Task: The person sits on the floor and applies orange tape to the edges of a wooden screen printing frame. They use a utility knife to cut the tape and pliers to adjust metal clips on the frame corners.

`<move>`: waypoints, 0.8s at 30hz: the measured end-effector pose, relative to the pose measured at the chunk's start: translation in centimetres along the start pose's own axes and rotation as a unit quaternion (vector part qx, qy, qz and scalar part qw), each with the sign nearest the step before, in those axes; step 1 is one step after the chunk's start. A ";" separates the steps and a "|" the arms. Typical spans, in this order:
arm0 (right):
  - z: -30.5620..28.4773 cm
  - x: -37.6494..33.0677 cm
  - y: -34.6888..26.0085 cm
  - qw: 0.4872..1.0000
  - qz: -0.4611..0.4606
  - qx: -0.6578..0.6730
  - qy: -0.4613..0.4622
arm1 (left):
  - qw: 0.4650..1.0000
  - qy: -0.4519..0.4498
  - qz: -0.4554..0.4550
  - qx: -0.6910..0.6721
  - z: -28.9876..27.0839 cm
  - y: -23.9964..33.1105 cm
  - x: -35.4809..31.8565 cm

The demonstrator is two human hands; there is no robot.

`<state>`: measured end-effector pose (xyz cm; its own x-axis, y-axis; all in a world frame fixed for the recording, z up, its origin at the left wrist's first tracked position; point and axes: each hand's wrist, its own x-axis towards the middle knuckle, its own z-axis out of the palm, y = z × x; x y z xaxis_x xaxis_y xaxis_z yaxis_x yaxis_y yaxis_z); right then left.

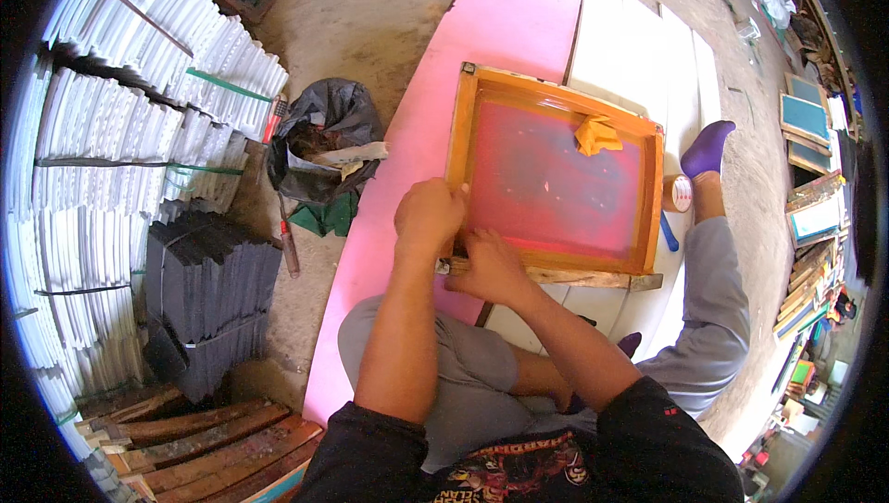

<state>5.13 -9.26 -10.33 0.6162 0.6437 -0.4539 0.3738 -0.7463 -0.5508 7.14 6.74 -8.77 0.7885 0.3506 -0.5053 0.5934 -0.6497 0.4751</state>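
Observation:
A wooden screen printing frame (653,190) lies in front of me, with red-pink mesh (556,183) that is darker in the middle. Brown, shiny strips line its inner edges. My left hand (431,214) is closed around the frame's left rail, its fingertips mostly hidden. Just right of it, my right hand (489,267) grips the near left corner, fingers bent over the wood. Whether something thin is between the fingers, I cannot tell. A crumpled yellow-orange piece (598,135), perhaps cloth, rests on the mesh near the far right corner.
Beside my purple-socked foot stand a tape roll (677,194) and a blue-handled tool (669,232). Pink board (505,3) and white boards (616,31) lie under the frame. At left are a black bag (333,119), strapped white stacks (88,169) and a dark stack (213,290).

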 end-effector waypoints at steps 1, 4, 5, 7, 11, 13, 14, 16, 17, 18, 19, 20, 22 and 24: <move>-0.1 0.5 0.4 0.999 0.019 0.017 -0.030 | 1.000 0.000 0.002 -0.003 0.1 0.1 0.0; -2.9 -0.3 -1.1 0.993 0.021 0.107 -0.048 | 1.000 0.002 0.001 -0.009 0.0 -0.5 0.2; -2.7 -0.5 -0.8 0.995 0.020 0.080 -0.051 | 1.000 0.000 0.006 -0.009 -0.1 -0.3 0.2; -2.0 -0.7 -0.5 0.998 0.018 0.026 -0.058 | 1.000 0.005 0.005 -0.009 -0.1 0.0 0.0; -1.2 -0.9 -0.7 0.999 0.021 0.029 -0.029 | 1.000 0.001 -0.011 0.011 -0.2 0.0 0.1; -0.9 -1.1 -0.1 0.999 0.012 0.024 -0.022 | 1.000 -0.009 -0.018 0.019 -0.2 -0.1 0.4; -0.7 -1.4 0.3 1.000 0.002 0.013 -0.013 | 1.000 -0.012 -0.021 0.015 -0.3 0.0 0.3; -0.5 -2.2 1.4 1.000 -0.016 -0.009 0.005 | 0.999 -0.017 -0.025 0.014 -0.3 0.1 0.2; -0.8 -2.6 2.0 1.000 -0.011 -0.002 0.000 | 0.999 -0.016 -0.028 0.019 -0.2 0.1 0.3; -1.3 -3.2 2.6 1.000 -0.005 0.005 -0.005 | 0.999 -0.016 -0.030 0.023 -0.1 0.0 0.4; -1.7 -3.7 3.3 1.000 0.000 0.012 -0.009 | 0.999 -0.010 -0.026 0.026 -0.1 -0.2 0.4; -2.1 -4.3 4.3 1.000 0.005 0.016 -0.007 | 0.999 -0.007 -0.019 0.028 0.0 -0.2 0.4; -3.0 -5.4 6.4 1.000 0.022 0.013 -0.009 | 0.999 -0.004 -0.015 0.030 0.2 -0.6 0.5; -3.9 -7.0 8.2 0.999 0.039 -0.026 0.004 | 0.999 0.000 -0.011 0.038 0.4 -0.7 0.7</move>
<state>6.59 -20.56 -8.88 0.6499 0.5817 -0.4891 0.3599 -0.8024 -0.4761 7.18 7.16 -9.75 0.7757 0.3652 -0.5147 0.5963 -0.6913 0.4080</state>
